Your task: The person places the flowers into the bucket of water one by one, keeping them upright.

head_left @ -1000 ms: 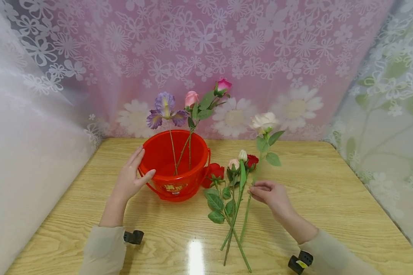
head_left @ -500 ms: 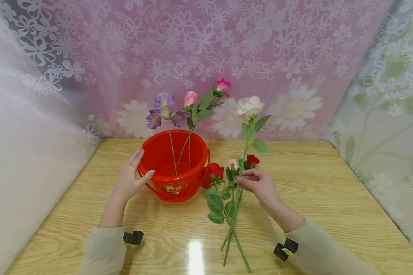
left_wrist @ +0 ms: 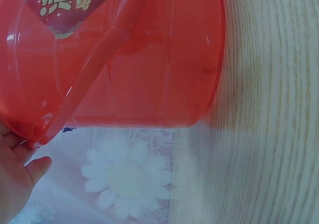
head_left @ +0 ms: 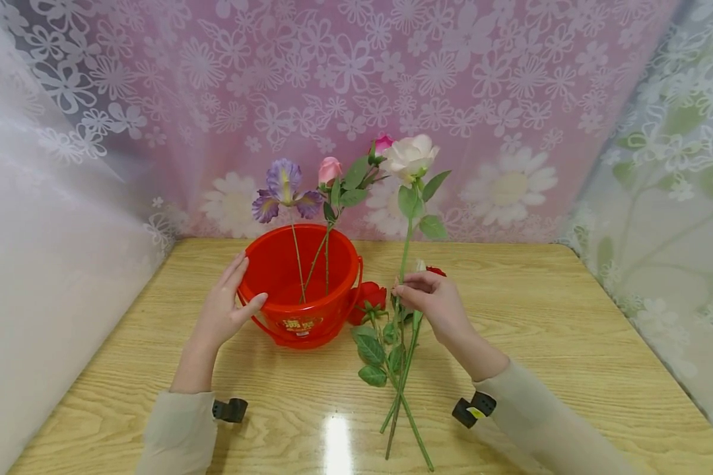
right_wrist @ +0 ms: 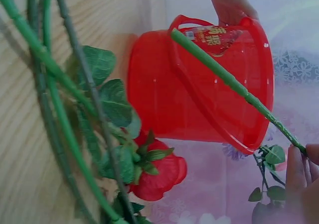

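Note:
My right hand [head_left: 436,300] pinches the green stem of a white rose [head_left: 412,158], held upright above the flowers on the table. In the right wrist view the lower end of its stem [right_wrist: 214,67] crosses in front of the red bucket. My left hand [head_left: 222,307] rests against the left side of the red bucket [head_left: 309,323], fingers and thumb extended at the rim. Inside the bucket stand a purple iris [head_left: 285,188], a pink rose [head_left: 329,170] and a magenta rose [head_left: 383,145], the last partly hidden by the white bloom.
Right of the bucket, several flowers lie with crossed stems on the wooden table [head_left: 541,316]. Among them are a red rose [head_left: 371,300] and a white tulip bud [head_left: 420,265]. A pink floral curtain [head_left: 356,79] hangs behind the table.
My right hand has moved left and upward with the white rose, bringing it over the lying flowers and closer to the bucket. The left hand and bucket have stayed in place.

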A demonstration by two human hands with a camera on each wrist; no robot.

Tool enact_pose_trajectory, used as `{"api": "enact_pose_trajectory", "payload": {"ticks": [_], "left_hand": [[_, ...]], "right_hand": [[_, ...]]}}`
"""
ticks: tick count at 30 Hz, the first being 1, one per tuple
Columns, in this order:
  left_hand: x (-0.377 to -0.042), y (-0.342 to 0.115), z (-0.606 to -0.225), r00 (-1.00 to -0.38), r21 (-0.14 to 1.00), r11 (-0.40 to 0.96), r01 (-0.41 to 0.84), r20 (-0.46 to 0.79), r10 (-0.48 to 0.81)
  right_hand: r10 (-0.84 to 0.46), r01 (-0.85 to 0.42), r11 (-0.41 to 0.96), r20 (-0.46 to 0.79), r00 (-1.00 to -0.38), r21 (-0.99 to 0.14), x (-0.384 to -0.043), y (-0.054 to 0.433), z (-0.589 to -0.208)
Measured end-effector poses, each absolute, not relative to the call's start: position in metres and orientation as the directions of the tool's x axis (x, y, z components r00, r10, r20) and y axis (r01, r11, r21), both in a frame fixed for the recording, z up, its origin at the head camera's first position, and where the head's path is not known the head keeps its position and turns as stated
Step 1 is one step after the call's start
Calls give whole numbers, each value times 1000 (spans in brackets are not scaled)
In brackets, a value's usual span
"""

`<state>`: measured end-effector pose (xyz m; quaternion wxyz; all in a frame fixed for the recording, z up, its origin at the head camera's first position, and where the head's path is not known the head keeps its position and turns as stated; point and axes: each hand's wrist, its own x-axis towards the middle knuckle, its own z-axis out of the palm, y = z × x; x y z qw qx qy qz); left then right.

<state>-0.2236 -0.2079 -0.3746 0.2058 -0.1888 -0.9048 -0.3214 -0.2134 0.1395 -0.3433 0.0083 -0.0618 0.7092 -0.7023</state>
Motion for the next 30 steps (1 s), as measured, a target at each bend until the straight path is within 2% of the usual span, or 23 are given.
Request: {"api": "enact_pose_trajectory", "payload": {"ticks": [13, 19, 30], "left_hand": [[-224, -208, -374, -842, 508, 717, 478, 496, 211], [-224, -208, -374, -847, 503, 726, 469, 488, 209], [-224, -208, -374, -842, 498, 725, 476, 495, 213]], "right_hand": [[-97, -178, -101, 188, -977, -979, -221, 123, -302], [-81, -275, -168, 291, -953, -947, -226, 116, -283], [-31, -369, -241, 388, -921, -897, -236, 103, -256]]}}
